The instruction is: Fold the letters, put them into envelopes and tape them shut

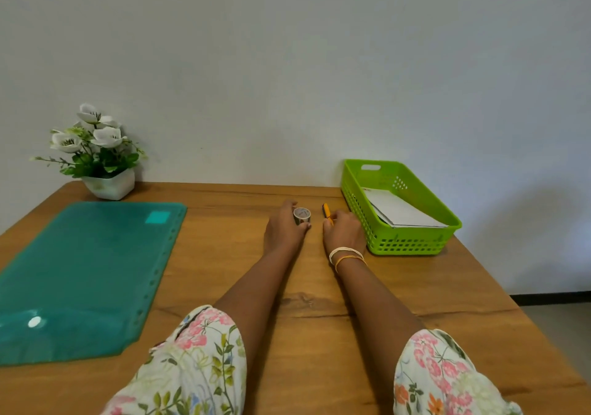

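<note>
Green basket (412, 245) with white envelopes (401, 211) sits just right of the right hand (342, 232), long axis running away toward the wall, so that hand is nearer. Left hand (283, 229) clamps a tape roll (302, 215); right hand's fingers close on an orange cutter (326, 212). Hands near, not touching.

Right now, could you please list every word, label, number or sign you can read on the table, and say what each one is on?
None can be read.
Tape roll in the left hand: a faint pattern, too blurred to tell whether it is text.
Green folder: a lighter square patch with nothing readable.
Papers in the green basket: no writing shows.
Yellow cutter at the right hand: no marking readable.
</note>
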Tool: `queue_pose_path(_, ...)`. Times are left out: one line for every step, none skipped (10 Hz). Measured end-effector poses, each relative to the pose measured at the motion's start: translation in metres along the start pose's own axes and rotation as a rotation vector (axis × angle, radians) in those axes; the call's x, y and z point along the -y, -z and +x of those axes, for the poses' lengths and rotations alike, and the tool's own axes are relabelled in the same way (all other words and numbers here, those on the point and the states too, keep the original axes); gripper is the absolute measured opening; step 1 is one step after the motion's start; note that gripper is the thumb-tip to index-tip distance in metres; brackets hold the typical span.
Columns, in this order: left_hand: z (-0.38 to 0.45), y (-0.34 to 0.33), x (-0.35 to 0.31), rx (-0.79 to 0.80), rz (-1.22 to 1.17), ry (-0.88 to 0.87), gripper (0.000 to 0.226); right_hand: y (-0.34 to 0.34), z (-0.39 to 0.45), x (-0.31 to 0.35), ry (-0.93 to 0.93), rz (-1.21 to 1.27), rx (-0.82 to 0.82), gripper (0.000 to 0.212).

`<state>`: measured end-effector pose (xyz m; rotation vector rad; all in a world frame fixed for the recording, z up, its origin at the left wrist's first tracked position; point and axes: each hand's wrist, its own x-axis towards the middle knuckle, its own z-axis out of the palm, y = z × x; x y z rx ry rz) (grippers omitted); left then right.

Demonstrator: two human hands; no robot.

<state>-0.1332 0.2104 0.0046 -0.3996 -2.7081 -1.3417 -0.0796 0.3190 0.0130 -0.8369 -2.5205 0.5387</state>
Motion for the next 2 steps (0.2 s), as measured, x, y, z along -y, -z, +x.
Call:
queue_pose_path(-0.005, 0.002, 0.002, 0.009, 0.039, 0.012, 0.074, -0.001, -0.007, 0.0, -0.009, 0.019, -0.021, 0.039)
queue_pose_path(-0.023, 0.011, 0.003, -0.03, 0.199, 0.017, 0.068, 0.0, -0.022, 0.0, -0.073, -0.012, -0.047, 0.048)
